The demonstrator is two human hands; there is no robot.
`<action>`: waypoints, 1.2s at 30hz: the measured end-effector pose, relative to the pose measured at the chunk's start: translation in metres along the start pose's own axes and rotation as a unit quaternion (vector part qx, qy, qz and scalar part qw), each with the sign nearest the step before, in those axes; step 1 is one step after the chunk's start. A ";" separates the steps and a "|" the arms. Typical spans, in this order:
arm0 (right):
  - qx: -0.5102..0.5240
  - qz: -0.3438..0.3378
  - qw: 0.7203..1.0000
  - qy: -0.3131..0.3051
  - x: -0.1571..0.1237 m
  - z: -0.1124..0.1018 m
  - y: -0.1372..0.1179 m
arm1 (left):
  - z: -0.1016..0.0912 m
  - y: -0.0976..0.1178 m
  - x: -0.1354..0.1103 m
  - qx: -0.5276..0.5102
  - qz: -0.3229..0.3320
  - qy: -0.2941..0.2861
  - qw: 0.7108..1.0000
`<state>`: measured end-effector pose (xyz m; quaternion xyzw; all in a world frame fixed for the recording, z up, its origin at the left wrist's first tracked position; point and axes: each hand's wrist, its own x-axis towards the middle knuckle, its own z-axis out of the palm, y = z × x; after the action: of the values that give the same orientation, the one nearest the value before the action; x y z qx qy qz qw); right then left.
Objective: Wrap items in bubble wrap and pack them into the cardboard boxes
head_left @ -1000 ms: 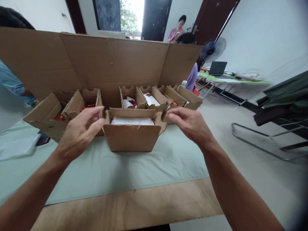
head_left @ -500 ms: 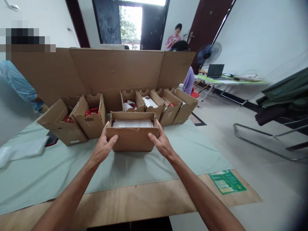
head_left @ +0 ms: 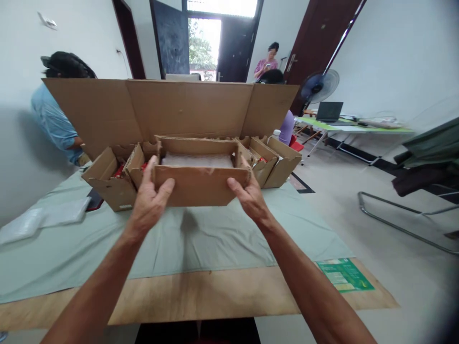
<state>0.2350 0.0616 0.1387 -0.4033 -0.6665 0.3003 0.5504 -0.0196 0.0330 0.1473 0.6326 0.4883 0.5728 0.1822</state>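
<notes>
Between my hands is an open cardboard box (head_left: 201, 187), raised above the green tablecloth (head_left: 215, 239). Clear plastic packets (head_left: 197, 160) lie inside it. My left hand (head_left: 148, 196) grips its left end, thumb on the near wall. My right hand (head_left: 250, 191) holds the right end in the same way. Behind it on the left stand two cardboard boxes with red packets, the outer one (head_left: 113, 184) in fuller view. To the right are more boxes, one of them (head_left: 281, 165) at the end of the row. The held box hides the middle of the row.
A tall cardboard panel (head_left: 190, 107) stands behind the boxes. Plastic bags (head_left: 64, 212) lie on the cloth at left. A green card (head_left: 346, 274) is on the wooden table edge. One person (head_left: 53, 114) sits at left, another (head_left: 266, 67) stands at the back.
Both hands have lifted the box up off the cloth, so it now covers the middle boxes. The camera view has shifted slightly left.
</notes>
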 end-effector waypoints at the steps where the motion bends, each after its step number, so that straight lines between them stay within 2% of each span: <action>1: -0.003 0.008 1.000 0.015 -0.008 -0.007 0.001 | 0.008 0.000 -0.008 -0.017 0.001 -0.005 1.000; 4: -0.017 0.038 0.998 0.041 -0.044 -0.017 0.003 | 0.016 -0.004 -0.051 -0.040 -0.052 -0.030 0.997; 6: -0.018 0.059 0.998 0.012 -0.059 -0.008 0.003 | 0.002 -0.008 -0.073 -0.020 -0.100 -0.010 0.995; 8: -0.009 0.061 0.998 -0.034 -0.055 0.011 0.000 | -0.019 -0.010 -0.075 0.024 -0.122 0.025 0.992; 11: 0.024 0.023 0.998 -0.060 -0.022 0.034 0.000 | -0.036 -0.012 -0.048 0.055 -0.103 0.043 0.992; 13: 0.038 0.009 0.998 -0.051 -0.002 0.036 0.004 | -0.028 -0.012 -0.036 0.043 -0.086 0.045 0.994; 15: 0.038 0.009 0.999 -0.030 0.003 0.028 0.012 | -0.010 -0.013 -0.042 0.019 -0.091 0.045 0.995; 18: 0.023 0.022 0.999 -0.006 -0.010 0.012 0.029 | 0.019 -0.012 -0.082 -0.018 -0.126 0.023 0.992; 20: 0.016 0.042 0.999 -0.014 -0.020 0.010 0.040 | 0.029 -0.011 -0.113 -0.016 -0.142 0.026 0.989; 24: 0.037 0.065 0.995 -0.063 -0.008 0.034 0.059 | 0.028 -0.013 -0.152 0.033 -0.160 0.047 0.985; 28: -0.004 0.059 0.993 -0.103 0.025 0.068 0.070 | 0.027 -0.020 -0.168 0.049 -0.141 0.061 0.987; 30: -0.039 0.070 0.991 -0.106 0.032 0.079 0.075 | 0.032 -0.022 -0.173 0.056 -0.126 0.055 0.989; 36: -0.068 0.073 0.993 -0.057 0.012 0.098 0.078 | 0.045 -0.023 -0.186 0.054 -0.112 0.054 0.991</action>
<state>0.1545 0.1144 0.0578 -0.4700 -0.6845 0.3160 0.4590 0.0364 -0.0951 0.0147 0.5505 0.5955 0.5553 0.1842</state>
